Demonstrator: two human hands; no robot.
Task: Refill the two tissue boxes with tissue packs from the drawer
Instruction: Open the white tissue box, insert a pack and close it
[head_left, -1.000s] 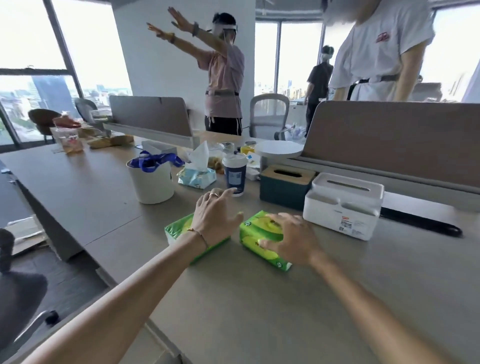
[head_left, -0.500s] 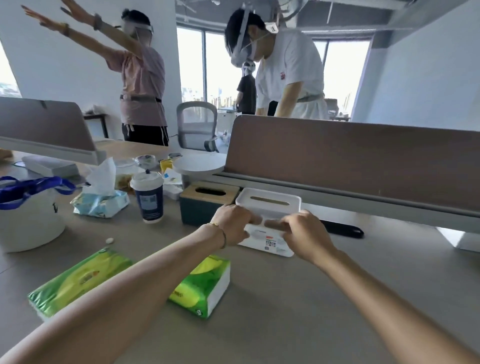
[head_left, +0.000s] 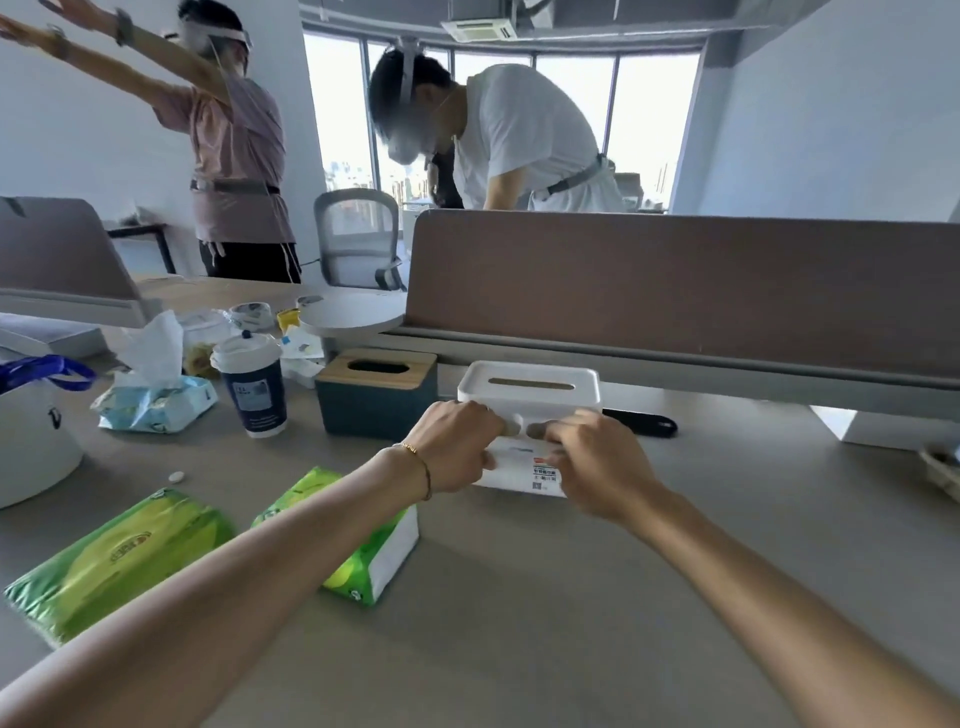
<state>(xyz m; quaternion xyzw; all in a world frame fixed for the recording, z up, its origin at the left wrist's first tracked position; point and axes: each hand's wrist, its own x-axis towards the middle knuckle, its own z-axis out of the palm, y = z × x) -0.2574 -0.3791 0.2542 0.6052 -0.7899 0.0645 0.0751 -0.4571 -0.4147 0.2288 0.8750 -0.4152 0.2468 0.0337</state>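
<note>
Right beside the blue box (head_left: 375, 397), both hands held the white box (head_left: 529, 400): left hand (head_left: 457, 447) and right hand (head_left: 597, 462) clasped its front. It looked like the opening step; next the lid must lift off. Two green packs (head_left: 119, 558) waited nearer than the white box.

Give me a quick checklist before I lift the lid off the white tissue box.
1. Left hand on the white tissue box: ok.
2. Right hand on its front: ok.
3. Lid seated, slot empty: ok.
4. Two green tissue packs lying near on the desk: ok.
5. Packs opened: cannot tell.
6. Wood-lidded box beside it, apart: ok.
</note>
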